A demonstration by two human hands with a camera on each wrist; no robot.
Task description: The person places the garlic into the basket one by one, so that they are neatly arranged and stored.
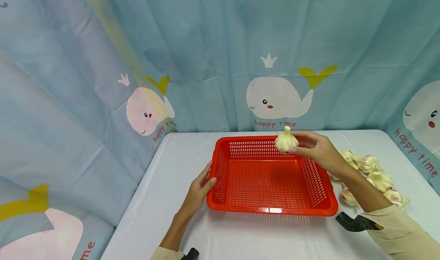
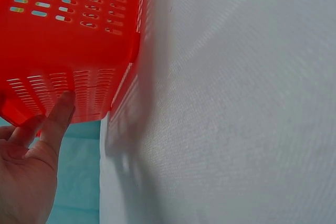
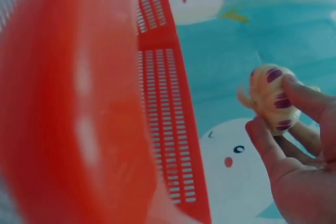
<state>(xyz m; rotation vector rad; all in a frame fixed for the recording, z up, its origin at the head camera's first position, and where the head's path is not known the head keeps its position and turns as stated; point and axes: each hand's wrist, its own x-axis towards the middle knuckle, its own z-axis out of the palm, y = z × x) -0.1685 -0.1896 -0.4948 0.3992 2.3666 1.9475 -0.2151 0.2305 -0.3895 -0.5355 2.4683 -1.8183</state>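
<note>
A red plastic basket [image 1: 264, 210] with slotted walls stands on the white table, with nothing seen inside it. My left hand [image 1: 199, 189] holds its left side, the thumb at the rim and the fingers against the outer wall. In the left wrist view, fingertips of that hand [image 2: 31, 166] touch the slotted wall. Over the far right part of the basket, my right hand [image 1: 321, 151] pinches a garlic bulb [image 1: 286, 140] with its stem pointing up. The right wrist view shows purple streaks on this bulb [image 3: 274, 98], between thumb and fingers.
Several more garlic bulbs [image 1: 379, 180] lie in a group on the table right of the basket, partly hidden by my right forearm. A blue curtain [image 1: 213, 61] with whale prints hangs behind and beside the white table [image 1: 172, 168].
</note>
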